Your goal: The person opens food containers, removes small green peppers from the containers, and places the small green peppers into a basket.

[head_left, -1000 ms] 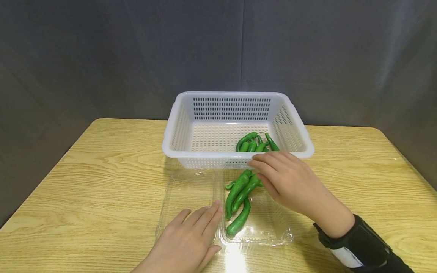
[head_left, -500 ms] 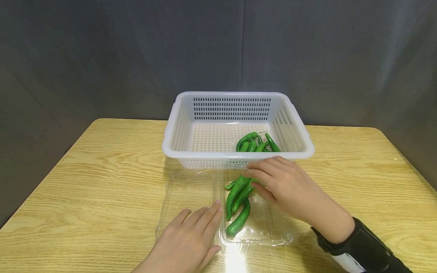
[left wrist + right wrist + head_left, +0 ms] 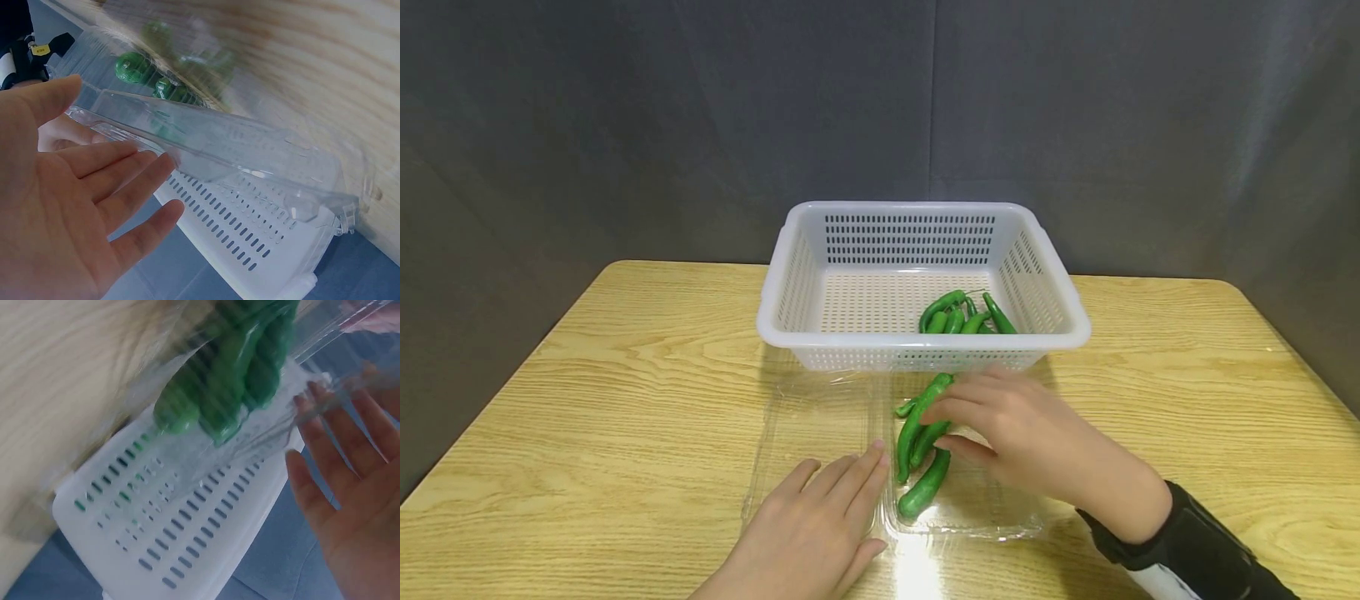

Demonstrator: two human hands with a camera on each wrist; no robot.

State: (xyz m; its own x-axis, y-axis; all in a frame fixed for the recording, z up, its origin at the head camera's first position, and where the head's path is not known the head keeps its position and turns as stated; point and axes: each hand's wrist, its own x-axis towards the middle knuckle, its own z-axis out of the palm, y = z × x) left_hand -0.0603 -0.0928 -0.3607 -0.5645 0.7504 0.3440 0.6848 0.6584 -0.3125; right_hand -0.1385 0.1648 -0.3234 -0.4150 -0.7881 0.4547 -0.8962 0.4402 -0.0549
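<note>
Green peppers [image 3: 923, 492]: in the clear container's right half, just below the frame's centre.
Clear container [image 3: 816, 417]: unfolded on the table [image 3: 625, 400], lower middle.
Left hand [image 3: 816, 521]: bottom centre, fingers extended over the container's left half, gripping nothing.
Right hand [image 3: 1022, 425]: right of centre, over the peppers, thumb and fingers apart; contact unclear.
White basket [image 3: 850, 340]: upper middle, other peppers [image 3: 998, 313] at its lower right.
</note>
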